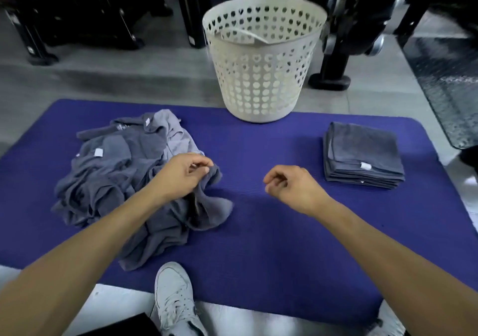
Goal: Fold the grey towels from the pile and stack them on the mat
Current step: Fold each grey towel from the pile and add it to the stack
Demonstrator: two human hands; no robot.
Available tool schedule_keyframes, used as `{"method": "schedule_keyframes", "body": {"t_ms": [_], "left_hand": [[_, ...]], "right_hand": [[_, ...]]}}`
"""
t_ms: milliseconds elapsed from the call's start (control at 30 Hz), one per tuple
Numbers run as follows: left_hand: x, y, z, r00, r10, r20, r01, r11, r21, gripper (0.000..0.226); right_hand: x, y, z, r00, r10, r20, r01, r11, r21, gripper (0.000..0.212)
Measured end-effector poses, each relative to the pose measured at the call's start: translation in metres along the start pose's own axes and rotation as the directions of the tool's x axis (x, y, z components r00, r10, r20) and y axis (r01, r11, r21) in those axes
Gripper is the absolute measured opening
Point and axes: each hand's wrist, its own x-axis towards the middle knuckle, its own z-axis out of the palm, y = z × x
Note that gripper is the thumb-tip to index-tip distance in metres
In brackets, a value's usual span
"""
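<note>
1 pile (116,170), 1 stack (362,152), 1 basket (263,59)

A purple mat (258,232) lies flat on the grey floor (129,77), carrying a rumpled pile of grey towels (116,180) on its left, a neat stack of folded towels (362,152) on its right, and a white basket (261,77) at its far edge.
</note>
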Motion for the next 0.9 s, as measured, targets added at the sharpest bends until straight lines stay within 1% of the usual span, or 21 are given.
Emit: {"method": "schedule_keyframes", "body": {"t_ms": [67,100,167,233,300,333,367,433,467,567,667,700,800,900], "left_hand": [[-0.018,0.026,-0.017,0.998,0.060,0.028,-0.062,0.996,0.070,0.022],[-0.027,0.039,-0.024,0.996,0.073,0.043,-0.076,0.994,0.074,0.020],[-0.044,0.064,-0.034,0.995,0.091,0.044,-0.092,0.996,0.020,0.022],[-0.057,0.088,-0.041,0.991,0.135,0.023,-0.134,0.990,-0.034,0.028],[-0.067,0.113,-0.044,0.983,0.183,-0.003,-0.182,0.978,-0.103,0.025],[-0.071,0.125,-0.045,0.980,0.199,-0.021,-0.200,0.969,-0.146,0.024],[-0.074,0.135,-0.045,0.976,0.212,-0.043,-0.216,0.958,-0.186,0.023],[-0.079,0.147,-0.045,0.974,0.214,-0.078,-0.228,0.937,-0.267,0.022],[-0.080,0.151,-0.044,0.974,0.209,-0.083,-0.224,0.930,-0.293,0.021],[-0.077,0.154,-0.038,0.977,0.182,-0.111,-0.207,0.935,-0.288,0.021],[-0.060,0.151,-0.030,0.976,0.126,-0.180,-0.163,0.963,-0.212,0.027],[-0.053,0.150,-0.027,0.976,0.113,-0.185,-0.149,0.970,-0.192,0.028],[-0.033,0.153,-0.015,0.981,0.112,-0.161,-0.135,0.981,-0.138,0.031],[-0.019,0.170,0.000,0.970,0.170,-0.175,-0.188,0.978,-0.091,0.029]], "right_hand": [[-0.014,-0.011,-0.008,0.998,-0.057,-0.024,0.058,0.998,0.010,0.008],[-0.021,-0.016,-0.010,0.995,-0.088,-0.038,0.089,0.996,0.009,0.012],[-0.033,-0.027,-0.013,0.988,-0.145,-0.044,0.146,0.989,0.001,0.023],[-0.045,-0.037,-0.014,0.976,-0.216,-0.028,0.216,0.976,-0.011,0.033],[-0.054,-0.044,-0.016,0.961,-0.277,-0.019,0.276,0.961,-0.031,0.040],[-0.059,-0.048,-0.017,0.954,-0.300,-0.019,0.299,0.953,-0.036,0.039],[-0.062,-0.051,-0.020,0.947,-0.319,-0.023,0.318,0.947,-0.038,0.033],[-0.069,-0.056,-0.028,0.936,-0.347,-0.060,0.346,0.938,-0.031,0.016],[-0.072,-0.058,-0.034,0.934,-0.347,-0.087,0.346,0.938,-0.029,0.011],[-0.087,-0.061,-0.059,0.945,-0.303,-0.124,0.294,0.952,-0.084,0.012],[-0.104,-0.060,-0.089,0.957,-0.254,-0.142,0.230,0.959,-0.166,0.011],[-0.110,-0.061,-0.099,0.958,-0.242,-0.150,0.217,0.961,-0.170,0.012],[-0.126,-0.070,-0.123,0.955,-0.228,-0.190,0.217,0.973,-0.076,0.019],[-0.136,-0.079,-0.143,0.947,-0.217,-0.238,0.226,0.974,0.012,0.023]]}}
